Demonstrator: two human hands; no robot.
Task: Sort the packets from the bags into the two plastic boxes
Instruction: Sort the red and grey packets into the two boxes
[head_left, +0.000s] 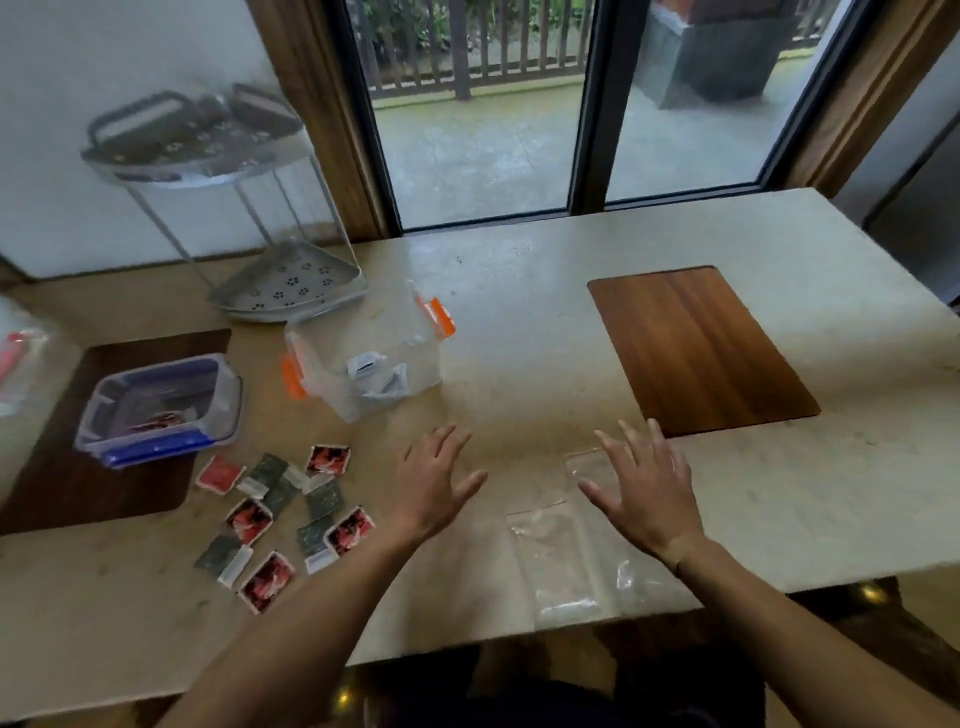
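Note:
Several red packets (250, 519) and dark green packets (323, 500) lie scattered on the table at the near left. Behind them stands a blue-rimmed plastic box (159, 405) with a red packet inside. To its right is a clear box with orange clips (363, 358) holding white and grey packets. My left hand (434, 480) hovers open, fingers spread, just right of the packets. My right hand (641, 488) is open too, over a clear plastic bag (558, 558) lying flat and empty-looking near the front edge.
A metal corner rack (249, 208) stands at the back left against the wall. A wooden board (696, 348) lies inset at the right, another (67, 467) under the blue box. A clear item with red (18, 358) sits at the far left edge.

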